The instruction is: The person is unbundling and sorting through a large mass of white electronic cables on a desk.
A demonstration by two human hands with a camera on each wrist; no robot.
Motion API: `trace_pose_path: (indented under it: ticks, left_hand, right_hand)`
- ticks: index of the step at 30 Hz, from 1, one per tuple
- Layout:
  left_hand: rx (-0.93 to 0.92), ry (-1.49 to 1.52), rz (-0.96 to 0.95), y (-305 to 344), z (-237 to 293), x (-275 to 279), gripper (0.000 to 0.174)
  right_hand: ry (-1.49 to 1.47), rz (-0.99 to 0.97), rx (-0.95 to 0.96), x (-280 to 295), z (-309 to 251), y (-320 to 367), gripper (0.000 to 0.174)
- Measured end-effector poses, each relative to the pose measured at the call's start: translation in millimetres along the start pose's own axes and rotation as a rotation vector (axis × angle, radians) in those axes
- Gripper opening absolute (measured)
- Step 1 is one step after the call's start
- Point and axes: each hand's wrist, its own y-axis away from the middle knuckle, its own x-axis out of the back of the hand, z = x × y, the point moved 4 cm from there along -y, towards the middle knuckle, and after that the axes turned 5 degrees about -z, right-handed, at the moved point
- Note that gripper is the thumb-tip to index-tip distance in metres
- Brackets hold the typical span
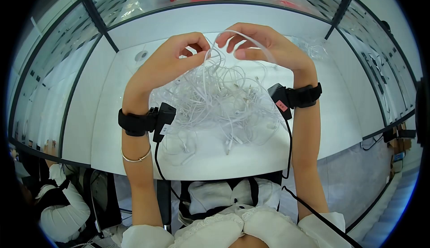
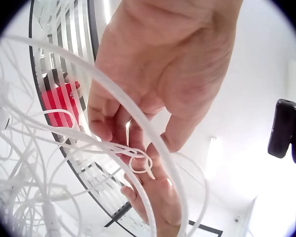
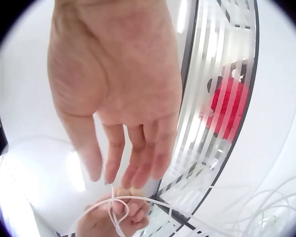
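Note:
A tangled pile of thin white cables (image 1: 219, 95) lies on the white desk below both hands. My left hand (image 1: 181, 53) pinches a white cable between thumb and fingertips above the far side of the pile. From there the cable (image 1: 244, 34) arches across to the right. My right hand (image 1: 264, 46) is beside that arch, its fingers extended and the thumb apart. Near the fingertips, a small loop in the cable (image 2: 149, 163) shows in the left wrist view. The right wrist view has my right hand (image 3: 118, 89) with fingers loosely straight, the looped cable below them.
The white desk (image 1: 134, 154) has upright panels with striped glass (image 1: 134, 6) around its far side and both sides. Clear plastic (image 1: 311, 46) lies at the back right. Wrist cameras trail black cords along both arms. Another person (image 1: 67, 203) sits at the lower left.

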Motion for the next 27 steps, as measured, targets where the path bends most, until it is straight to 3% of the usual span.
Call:
trace_pose_path:
  ticks: [4, 8, 11, 14, 18, 20, 23, 27]
  left_hand:
    - [0.000, 0.160, -0.028, 0, 0, 1, 0.012]
    - [0.050, 0.195, -0.078, -1, 4, -3, 0.012]
    - [0.153, 0.027, -0.041, 3, -4, 0, 0.013]
    - [0.275, -0.171, 0.069, 7, -16, 11, 0.013]
    - [0.256, -0.025, 0.361, 10, -28, 31, 0.016]
    - [0.206, 0.069, 0.489, 12, -27, 38, 0.017]
    - [0.122, 0.098, 0.581, 15, -25, 47, 0.019]
    - [0.027, 0.153, 0.655, 14, -17, 48, 0.024]
  right_hand:
    - [-0.023, 0.187, 0.014, 3, 19, -9, 0.030]
    - [-0.127, -0.057, -0.122, -13, 25, -12, 0.028]
    - [-0.042, -0.062, -0.113, -5, 28, -12, 0.027]
    - [-0.015, -0.069, -0.079, 2, 7, -5, 0.029]
    - [-0.022, -0.221, -0.164, 3, 9, 8, 0.031]
    - [-0.071, -0.284, -0.273, 3, 14, 14, 0.035]
    - [0.048, -0.221, -0.491, -2, 12, 12, 0.035]
    - [0.034, -0.180, -0.460, -17, 16, -2, 0.029]
